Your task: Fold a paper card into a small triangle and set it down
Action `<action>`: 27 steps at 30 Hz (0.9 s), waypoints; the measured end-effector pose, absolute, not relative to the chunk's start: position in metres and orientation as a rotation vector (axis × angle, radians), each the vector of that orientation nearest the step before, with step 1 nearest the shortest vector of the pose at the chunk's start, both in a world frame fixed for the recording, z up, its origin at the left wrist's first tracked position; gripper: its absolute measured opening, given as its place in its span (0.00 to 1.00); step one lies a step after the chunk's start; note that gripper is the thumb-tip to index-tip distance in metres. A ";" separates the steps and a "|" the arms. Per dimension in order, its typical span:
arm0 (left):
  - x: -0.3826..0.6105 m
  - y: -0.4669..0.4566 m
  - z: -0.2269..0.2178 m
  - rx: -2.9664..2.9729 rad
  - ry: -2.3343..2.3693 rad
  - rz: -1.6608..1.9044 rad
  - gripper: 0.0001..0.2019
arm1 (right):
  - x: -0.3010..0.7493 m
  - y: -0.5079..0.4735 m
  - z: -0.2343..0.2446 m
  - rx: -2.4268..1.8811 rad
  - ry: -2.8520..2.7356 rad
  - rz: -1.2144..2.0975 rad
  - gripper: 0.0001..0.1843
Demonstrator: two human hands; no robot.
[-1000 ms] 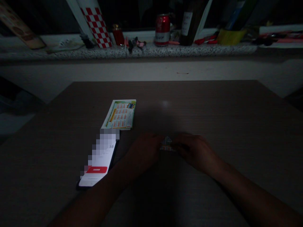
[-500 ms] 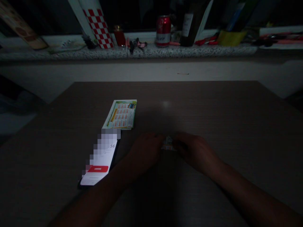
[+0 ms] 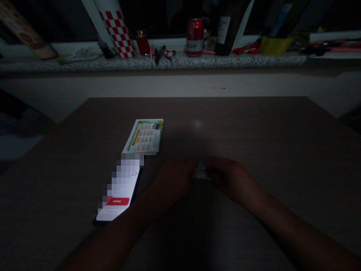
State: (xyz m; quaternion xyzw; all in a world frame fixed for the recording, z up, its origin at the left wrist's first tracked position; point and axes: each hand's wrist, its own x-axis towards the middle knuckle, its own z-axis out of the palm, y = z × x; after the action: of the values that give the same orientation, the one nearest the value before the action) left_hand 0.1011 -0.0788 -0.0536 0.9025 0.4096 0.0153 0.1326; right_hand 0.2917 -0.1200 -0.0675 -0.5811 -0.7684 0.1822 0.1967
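Observation:
The scene is very dark. My left hand [image 3: 172, 180] and my right hand [image 3: 229, 180] rest side by side on the brown table [image 3: 254, 128], fingers curled inward toward each other. Between their fingertips sits a small folded piece of printed paper [image 3: 200, 171], pinched from both sides and pressed on the tabletop. Only its middle shows; the rest is hidden under my fingers.
A lit phone [image 3: 120, 190] lies left of my left forearm, and a stack of small calendar cards [image 3: 144, 136] lies just beyond it. On the stone ledge behind stand a red can [image 3: 194, 32], a dark bottle [image 3: 224, 28], a red-checked object [image 3: 115, 26] and assorted clutter.
My fingertips have closed in slightly on the folded paper, so less of it shows. The phone's counter went from 56 to 57. Arms barely moved.

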 end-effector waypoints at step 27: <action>0.101 -0.081 -0.054 2.694 1.143 0.005 0.09 | 0.297 -0.123 -0.076 -1.323 -2.419 0.371 0.14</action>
State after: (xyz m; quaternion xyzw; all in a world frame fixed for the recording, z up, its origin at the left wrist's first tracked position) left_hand 0.1008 -0.0808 -0.0542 0.9152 0.3884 0.0016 0.1076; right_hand 0.2967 -0.1234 -0.0765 -0.4679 -0.8555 0.1312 0.1787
